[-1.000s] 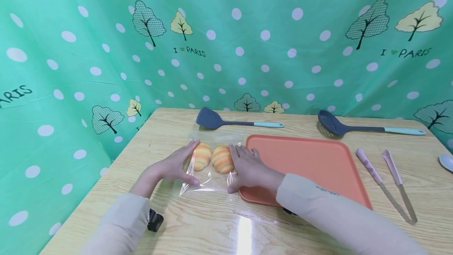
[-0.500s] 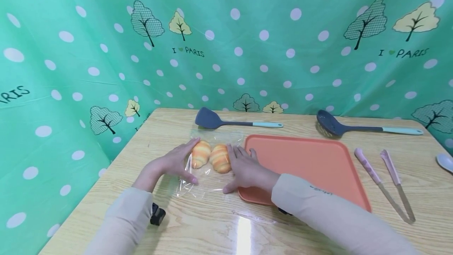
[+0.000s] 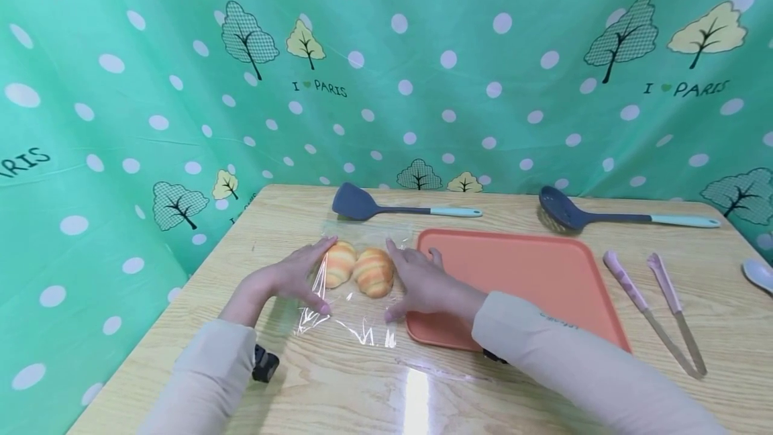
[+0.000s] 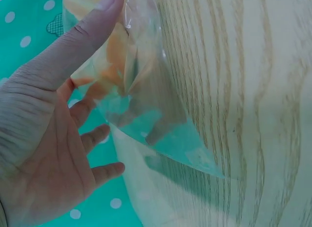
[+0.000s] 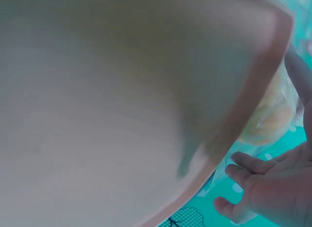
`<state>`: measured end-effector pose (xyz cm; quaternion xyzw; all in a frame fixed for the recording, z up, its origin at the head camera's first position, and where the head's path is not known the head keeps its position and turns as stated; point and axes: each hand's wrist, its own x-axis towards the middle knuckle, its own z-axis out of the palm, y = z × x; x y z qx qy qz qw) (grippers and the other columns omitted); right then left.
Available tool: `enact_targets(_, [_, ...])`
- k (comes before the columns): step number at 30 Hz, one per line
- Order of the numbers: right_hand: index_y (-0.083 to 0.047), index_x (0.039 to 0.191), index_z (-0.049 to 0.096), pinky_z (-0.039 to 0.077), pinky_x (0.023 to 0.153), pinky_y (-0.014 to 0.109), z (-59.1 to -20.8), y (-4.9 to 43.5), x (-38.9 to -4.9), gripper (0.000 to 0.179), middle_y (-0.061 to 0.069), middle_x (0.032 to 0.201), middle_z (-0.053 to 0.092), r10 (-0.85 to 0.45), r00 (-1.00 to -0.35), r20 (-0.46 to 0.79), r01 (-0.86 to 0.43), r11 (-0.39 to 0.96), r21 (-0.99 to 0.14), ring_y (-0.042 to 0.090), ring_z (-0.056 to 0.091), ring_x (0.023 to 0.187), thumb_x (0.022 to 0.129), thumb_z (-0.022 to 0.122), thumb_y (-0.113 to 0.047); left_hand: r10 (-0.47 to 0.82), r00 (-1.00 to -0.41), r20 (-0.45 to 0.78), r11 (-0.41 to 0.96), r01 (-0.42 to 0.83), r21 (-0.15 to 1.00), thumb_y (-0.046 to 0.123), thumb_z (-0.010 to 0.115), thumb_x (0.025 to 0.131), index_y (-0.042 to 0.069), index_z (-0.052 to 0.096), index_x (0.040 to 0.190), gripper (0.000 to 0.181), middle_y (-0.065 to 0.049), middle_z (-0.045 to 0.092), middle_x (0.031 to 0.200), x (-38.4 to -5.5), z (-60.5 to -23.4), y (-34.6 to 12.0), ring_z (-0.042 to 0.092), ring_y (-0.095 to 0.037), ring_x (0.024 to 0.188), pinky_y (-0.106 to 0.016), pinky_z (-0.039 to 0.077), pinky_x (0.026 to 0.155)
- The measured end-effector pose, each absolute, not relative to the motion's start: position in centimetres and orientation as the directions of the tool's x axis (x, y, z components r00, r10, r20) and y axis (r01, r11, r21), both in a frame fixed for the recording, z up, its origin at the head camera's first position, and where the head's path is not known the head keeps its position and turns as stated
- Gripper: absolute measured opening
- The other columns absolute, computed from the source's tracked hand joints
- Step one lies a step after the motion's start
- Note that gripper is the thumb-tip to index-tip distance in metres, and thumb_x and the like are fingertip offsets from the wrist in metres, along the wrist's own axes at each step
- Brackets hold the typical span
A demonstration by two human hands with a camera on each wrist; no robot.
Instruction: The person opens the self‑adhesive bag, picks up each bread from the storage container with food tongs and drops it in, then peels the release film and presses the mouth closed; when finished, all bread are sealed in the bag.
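Observation:
Two striped croissant-shaped bread rolls, the left one (image 3: pixel 340 264) and the right one (image 3: pixel 374 273), lie side by side in a clear plastic bag (image 3: pixel 356 327) on the table. My left hand (image 3: pixel 294 280) is spread along the bag's left side. In the left wrist view, the thumb (image 4: pixel 73 49) lies over the bag (image 4: pixel 165 134), and the fingers extend beyond its edge. My right hand (image 3: pixel 425 284) spreads at the bag's right side, above the tray's left edge. The right wrist view shows its fingers loosely bent near the pink tray (image 5: pixel 243 105); any contact is unclear.
A pink tray (image 3: pixel 513 280) lies right of the bag. Behind are a dark blue turner (image 3: pixel 362 204) and a slotted ladle (image 3: pixel 568 212). Tongs with pink handles (image 3: pixel 655 314) and a white spoon (image 3: pixel 759 276) lie farther right. A patterned green curtain (image 3: pixel 386 86) hangs behind.
The rolls have shifted slightly left with the bag. The bag's near edge shows more below the hands, and its creases have changed. Both hands stay beside the bag, fingers spread.

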<state>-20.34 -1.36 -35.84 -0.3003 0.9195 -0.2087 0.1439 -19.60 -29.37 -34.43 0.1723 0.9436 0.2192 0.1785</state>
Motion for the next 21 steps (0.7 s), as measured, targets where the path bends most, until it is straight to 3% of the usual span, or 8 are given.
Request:
enact_targets(6, [-0.004, 0.163, 0.007, 0.005, 0.12, 0.065, -36.2, -1.5, -19.9, 0.132, 0.017, 0.164, 0.029, -0.623, -0.77, -0.137, -0.513, 0.732, -0.448, 0.034, 0.025, 0.151, 0.071, 0.092, -0.047, 0.4, -0.881, -0.252, 0.854, 0.258, 0.451, 0.034, 0.098, 0.064, 0.001, 0.012, 0.161, 0.134, -0.03, 0.009, 0.165, -19.6, -34.6, -29.3, 0.013, -0.056, 0.148, -0.069, 0.014, 0.117])
enact_targets(12, [-0.008, 0.164, 0.008, 0.008, 0.119, 0.063, -35.7, -0.7, -19.9, 0.13, 0.016, 0.161, 0.035, -0.625, -0.776, -0.081, -0.513, 0.701, -0.496, 0.035, 0.029, 0.149, 0.071, 0.093, -0.042, 0.376, -0.889, -0.259, 0.874, 0.248, 0.419, 0.043, 0.096, 0.063, 0.007, 0.011, 0.163, 0.136, -0.03, 0.002, 0.166, -19.5, -34.4, -29.6, 0.007, -0.058, 0.148, -0.076, 0.008, 0.114])
enact_targets(17, [-0.009, 0.164, 0.014, 0.015, 0.118, 0.06, -35.3, 0.7, -20.0, 0.116, 0.018, 0.159, 0.037, -0.61, -0.792, -0.028, -0.506, 0.682, -0.527, 0.035, 0.034, 0.147, 0.08, 0.087, -0.041, 0.36, -0.896, -0.258, 0.884, 0.239, 0.403, 0.046, 0.094, 0.066, 0.009, 0.014, 0.163, 0.131, -0.03, 0.0, 0.166, -19.3, -33.9, -29.8, 0.003, -0.059, 0.147, -0.075, 0.006, 0.114])
enact_targets(21, [-0.011, 0.163, 0.019, 0.014, 0.12, 0.061, -34.7, 2.5, -20.0, 0.096, 0.02, 0.161, 0.033, -0.583, -0.812, 0.001, -0.492, 0.685, -0.537, 0.037, 0.029, 0.149, 0.092, 0.075, -0.044, 0.359, -0.905, -0.23, 0.884, 0.25, 0.394, 0.047, 0.089, 0.073, 0.009, 0.02, 0.162, 0.12, -0.029, 0.004, 0.166, -19.2, -33.4, -29.7, 0.006, -0.057, 0.148, -0.074, 0.008, 0.115])
